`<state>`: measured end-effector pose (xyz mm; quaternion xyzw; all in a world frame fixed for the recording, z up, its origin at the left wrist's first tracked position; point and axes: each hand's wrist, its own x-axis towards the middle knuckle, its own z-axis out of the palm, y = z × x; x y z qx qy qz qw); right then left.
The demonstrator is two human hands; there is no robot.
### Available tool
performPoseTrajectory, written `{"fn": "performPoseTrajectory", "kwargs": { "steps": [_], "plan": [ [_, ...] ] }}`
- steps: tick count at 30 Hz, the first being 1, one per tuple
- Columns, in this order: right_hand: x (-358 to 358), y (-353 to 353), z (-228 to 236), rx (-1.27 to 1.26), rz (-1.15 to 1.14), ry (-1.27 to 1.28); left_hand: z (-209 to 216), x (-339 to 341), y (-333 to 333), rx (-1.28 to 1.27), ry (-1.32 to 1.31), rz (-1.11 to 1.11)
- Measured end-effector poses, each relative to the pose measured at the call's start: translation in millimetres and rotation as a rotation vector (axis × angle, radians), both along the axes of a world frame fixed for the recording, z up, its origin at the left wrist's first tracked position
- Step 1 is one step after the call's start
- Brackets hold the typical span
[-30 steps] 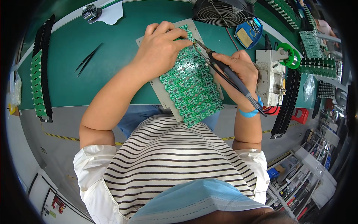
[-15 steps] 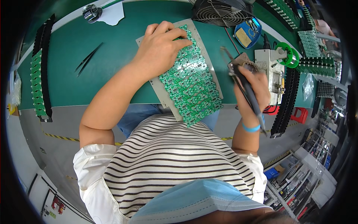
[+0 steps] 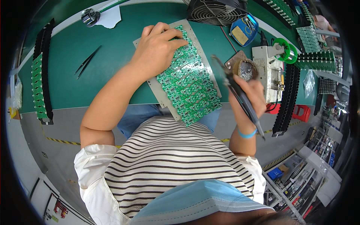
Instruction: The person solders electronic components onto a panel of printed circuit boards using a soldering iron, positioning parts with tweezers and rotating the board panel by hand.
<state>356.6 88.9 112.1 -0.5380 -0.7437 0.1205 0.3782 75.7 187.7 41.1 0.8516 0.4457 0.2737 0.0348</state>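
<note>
A panel of several green circuit boards lies on a grey plate, slanted across the front edge of the green table. My left hand grips its upper left part with bent fingers; some fingertips are hidden. To the right of the panel, my right hand is closed round a long dark tool with a thin tip pointing up and left. Motion blurs this tool, so its exact kind cannot be told. The tip hovers near the plate's right edge. Behind the hand stands a round cup with silvery bits inside.
Black tweezers lie on the left. Black racks holding boards stand at the far left and right. A grey machine with a green spool, a blue tray and a fan line the right and back.
My right hand has moved left and slightly nearer me with the dark tool, uncovering more of the cup. My left hand stays on the boards. The whole view has shifted a little.
</note>
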Motion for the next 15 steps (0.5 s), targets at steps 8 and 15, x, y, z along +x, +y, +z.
{"fn": "performPoseTrajectory", "kwargs": {
  "steps": [8, 15],
  "plan": [
    [-28, 53, -16, -0.057, 0.219, -0.004, 1, -1, -2, -0.007, -0.013, -0.004],
    [-30, 59, -13, -0.094, 0.257, -0.042, 5, -2, -3, -0.038, -0.013, -0.009]
  ]
}}
